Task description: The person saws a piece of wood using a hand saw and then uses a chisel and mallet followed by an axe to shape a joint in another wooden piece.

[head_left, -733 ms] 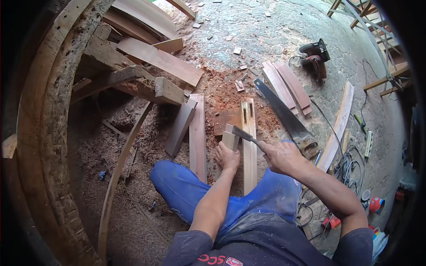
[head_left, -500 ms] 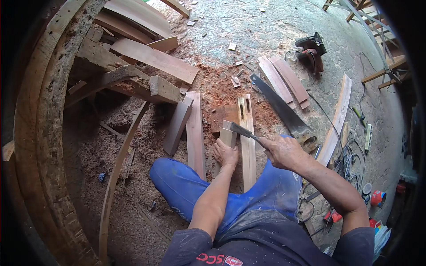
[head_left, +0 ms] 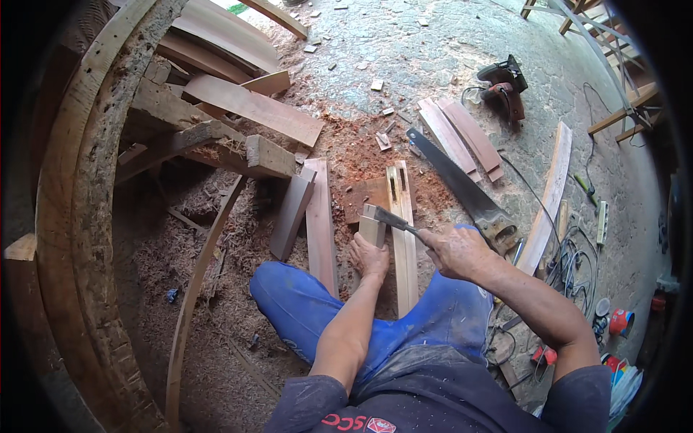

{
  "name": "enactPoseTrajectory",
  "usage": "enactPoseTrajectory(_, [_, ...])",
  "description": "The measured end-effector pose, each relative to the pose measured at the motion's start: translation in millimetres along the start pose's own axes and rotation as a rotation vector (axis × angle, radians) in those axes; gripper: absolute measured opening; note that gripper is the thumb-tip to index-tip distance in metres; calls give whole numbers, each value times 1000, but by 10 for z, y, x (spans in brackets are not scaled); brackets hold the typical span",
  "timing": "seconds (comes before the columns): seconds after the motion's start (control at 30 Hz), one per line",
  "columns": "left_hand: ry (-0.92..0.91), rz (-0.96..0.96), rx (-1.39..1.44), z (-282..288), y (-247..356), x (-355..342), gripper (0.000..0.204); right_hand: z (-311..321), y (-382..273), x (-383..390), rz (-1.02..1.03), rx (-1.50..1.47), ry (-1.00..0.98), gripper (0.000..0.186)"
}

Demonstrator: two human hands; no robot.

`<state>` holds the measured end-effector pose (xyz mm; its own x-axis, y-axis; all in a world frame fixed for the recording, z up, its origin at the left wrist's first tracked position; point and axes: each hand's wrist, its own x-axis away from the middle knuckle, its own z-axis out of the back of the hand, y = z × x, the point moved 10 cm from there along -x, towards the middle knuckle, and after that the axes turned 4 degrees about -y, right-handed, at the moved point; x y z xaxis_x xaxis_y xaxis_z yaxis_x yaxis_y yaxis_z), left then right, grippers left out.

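My left hand (head_left: pixel 369 257) is wrapped round a short pale wooden piece (head_left: pixel 372 229), held upright and tilted between my legs. Its far end narrows to a stepped tongue. A chisel (head_left: pixel 395 221) with a broad dark blade is gripped in my right hand (head_left: pixel 458 251), its tip lying against that tongue. Just right of the left hand runs a pale wooden bar (head_left: pixel 403 249) with dark slots cut near its far end. Under the bar's far end lies a brown wooden block (head_left: pixel 367 196).
A handsaw (head_left: pixel 458 180) lies beyond my right hand, near two reddish boards (head_left: pixel 462 130). A circular saw (head_left: pixel 503 86) sits farther off. Planks (head_left: pixel 321 224) lie left of my hands. A large curved timber (head_left: pixel 94 216) stands at the left. Cables (head_left: pixel 570 267) tangle at the right.
The view has shifted slightly. Both hands keep their grips, and the chisel's tip stays at the end of the wooden piece with only a slight change of position.
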<state>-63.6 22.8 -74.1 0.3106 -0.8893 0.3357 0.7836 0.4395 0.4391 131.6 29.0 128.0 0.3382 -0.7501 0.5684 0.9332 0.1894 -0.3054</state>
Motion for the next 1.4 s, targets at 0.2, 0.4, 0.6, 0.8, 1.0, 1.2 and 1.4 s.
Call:
enactPoseTrajectory(0.2, [-56,37,-13,-39,-180,125,80,-114,-60,-61,32,11,-7,34])
enactPoseTrajectory(0.4, [-59,-8,38,-86,-67,73,82,-278,-60,-484,40,44,-14,37])
enactPoseTrajectory(0.6, [-35,-15,52,-104,-180,21,79,-179,-203,-438,13,78,-142,41])
enactPoseTrajectory(0.8, [12,-20,7,-49,-73,41,77,37,-12,-113,-5,92,-23,38])
enactPoseTrajectory(1.0, [-46,-110,246,-36,-233,-148,58,270,243,459,16,-316,363,48])
enactPoseTrajectory(1.2, [119,-135,734,741,-182,-493,41,-125,355,731,36,-772,602,51])
enactPoseTrajectory(1.4, [207,36,1791,940,-303,-602,60,-289,452,868,7,-841,574,53])
